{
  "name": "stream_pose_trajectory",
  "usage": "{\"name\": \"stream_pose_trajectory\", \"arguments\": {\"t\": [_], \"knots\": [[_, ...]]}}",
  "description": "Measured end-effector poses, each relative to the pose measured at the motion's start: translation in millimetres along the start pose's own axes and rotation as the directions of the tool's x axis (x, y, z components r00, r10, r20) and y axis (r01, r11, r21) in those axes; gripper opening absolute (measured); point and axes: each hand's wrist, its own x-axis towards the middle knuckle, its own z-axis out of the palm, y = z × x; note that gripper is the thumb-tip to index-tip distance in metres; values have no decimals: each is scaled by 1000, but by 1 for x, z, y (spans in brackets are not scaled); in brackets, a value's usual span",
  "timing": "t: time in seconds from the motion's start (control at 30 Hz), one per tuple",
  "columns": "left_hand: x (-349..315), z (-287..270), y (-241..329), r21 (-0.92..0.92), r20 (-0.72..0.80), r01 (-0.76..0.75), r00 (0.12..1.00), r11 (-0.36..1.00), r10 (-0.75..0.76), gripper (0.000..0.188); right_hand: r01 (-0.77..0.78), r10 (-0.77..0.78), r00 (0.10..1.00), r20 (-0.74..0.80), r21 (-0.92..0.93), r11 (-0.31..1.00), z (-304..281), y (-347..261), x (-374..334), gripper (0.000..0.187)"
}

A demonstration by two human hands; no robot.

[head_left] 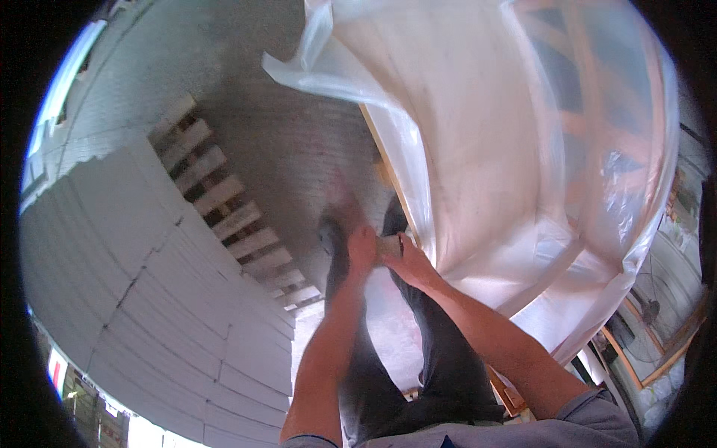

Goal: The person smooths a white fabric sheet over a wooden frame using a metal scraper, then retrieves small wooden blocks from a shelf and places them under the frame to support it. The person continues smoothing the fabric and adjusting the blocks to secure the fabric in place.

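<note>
My left hand (362,248) and my right hand (411,263) meet in the middle of the view, above my dark trousers and shoes. Between them is a small tan roll-like object (390,244), and both hands close on it; its exact kind is hard to tell. The hands are right at the lower edge of a large stack wrapped in clear plastic sheet (523,149), which fills the upper right. A wooden edge (382,160) shows under the plastic just above my hands.
A tall stack of white blocks (134,284) fills the left side. A bare wooden pallet (224,201) lies beside it on the grey paved floor (291,142). A standing fan (647,306) and wooden frames are at the far right.
</note>
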Motion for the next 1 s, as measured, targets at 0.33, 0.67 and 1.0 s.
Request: {"name": "stream_pose_trajectory", "arguments": {"t": [0.33, 0.67, 1.0], "knots": [[-115, -165, 222, -845, 289, 215, 954, 490, 80, 51, 343, -329, 931, -157, 682, 646, -157, -117, -111, 53], [-9, -310, 330, -960, 221, 159, 937, 232, 272, 51, 595, -492, 794, -357, 295, 747, -229, -290, -71, 49], [86, -402, 374, -963, 234, 193, 944, 189, 232, 60, 711, -583, 514, -629, -67, 700, -228, -429, -8, 51]]}}
